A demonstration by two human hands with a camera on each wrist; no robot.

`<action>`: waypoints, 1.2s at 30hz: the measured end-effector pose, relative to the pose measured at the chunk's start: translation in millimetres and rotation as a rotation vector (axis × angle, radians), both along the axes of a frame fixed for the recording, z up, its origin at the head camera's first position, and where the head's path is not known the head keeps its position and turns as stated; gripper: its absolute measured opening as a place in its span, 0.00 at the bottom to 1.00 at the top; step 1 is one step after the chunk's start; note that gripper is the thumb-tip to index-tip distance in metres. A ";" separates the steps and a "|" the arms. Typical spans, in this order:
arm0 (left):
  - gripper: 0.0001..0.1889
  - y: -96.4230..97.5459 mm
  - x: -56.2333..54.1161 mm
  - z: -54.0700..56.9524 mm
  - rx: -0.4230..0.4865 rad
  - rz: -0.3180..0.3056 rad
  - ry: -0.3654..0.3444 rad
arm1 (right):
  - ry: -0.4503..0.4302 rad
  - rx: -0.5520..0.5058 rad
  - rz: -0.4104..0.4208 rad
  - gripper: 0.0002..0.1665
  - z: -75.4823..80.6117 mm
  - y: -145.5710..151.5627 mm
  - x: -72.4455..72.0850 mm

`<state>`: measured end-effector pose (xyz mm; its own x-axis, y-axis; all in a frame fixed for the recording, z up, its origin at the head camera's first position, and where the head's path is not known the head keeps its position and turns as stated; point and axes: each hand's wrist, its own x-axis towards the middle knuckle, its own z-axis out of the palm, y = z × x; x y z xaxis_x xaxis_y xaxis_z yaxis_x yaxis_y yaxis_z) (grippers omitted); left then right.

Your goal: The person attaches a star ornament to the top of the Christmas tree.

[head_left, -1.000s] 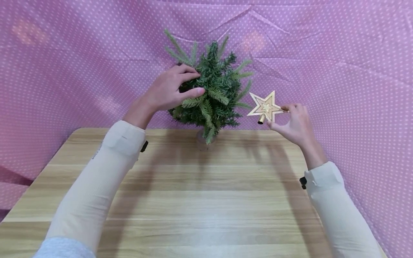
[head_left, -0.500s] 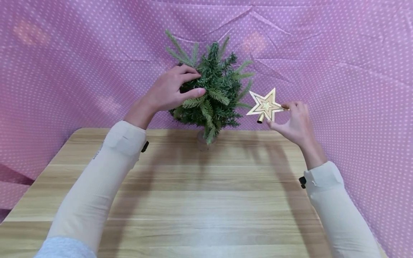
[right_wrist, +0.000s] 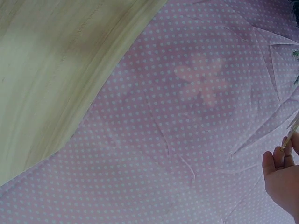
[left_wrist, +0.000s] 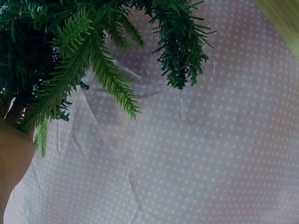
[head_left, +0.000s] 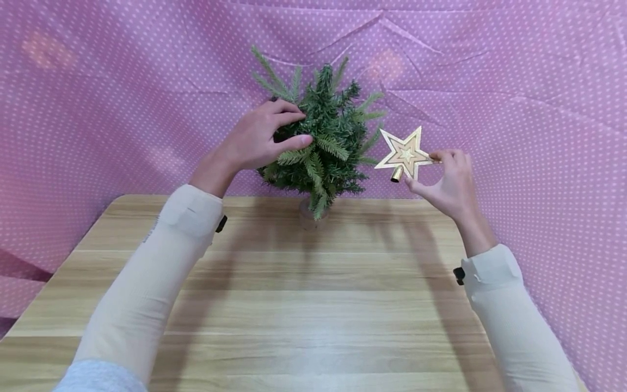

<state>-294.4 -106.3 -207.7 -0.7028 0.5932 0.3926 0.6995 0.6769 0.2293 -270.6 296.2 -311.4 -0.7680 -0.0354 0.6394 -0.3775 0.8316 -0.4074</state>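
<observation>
A small artificial Christmas tree [head_left: 338,130] stands at the far edge of the table on a pale round base [head_left: 312,215]. My left hand [head_left: 257,133] holds the tree from its left side, thumb in front and fingers among the branches, with some fingertips hidden by needles. In the left wrist view, part of that hand [left_wrist: 14,149] shows under the green branches [left_wrist: 98,56]. To the right of the tree, my right hand [head_left: 450,182] pinches a gold star tree topper [head_left: 405,154] by one point. Its short hollow socket [head_left: 397,174] points down, and the star is off the table.
The wooden table [head_left: 313,305] spreads out in front, with its rounded far corners against a pink dotted cloth [head_left: 490,71]. This cloth hangs behind and on both sides, creased in places.
My right hand has lifted slightly, and the gold star tree topper has risen and tilted a little with it. The left hand and the tree have hardly moved.
</observation>
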 end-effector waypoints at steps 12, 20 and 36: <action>0.38 3.8 -3.7 -3.5 0.006 -0.008 0.010 | 0.010 -0.015 -0.019 0.46 10.5 -1.5 2.1; 0.39 7.8 -5.5 -2.5 -0.005 -0.013 0.015 | 0.056 -0.065 -0.023 0.45 18.4 -5.1 1.3; 0.38 2.1 -4.3 -4.2 0.020 -0.007 0.017 | 0.041 -0.084 -0.047 0.45 37.8 -17.4 -0.8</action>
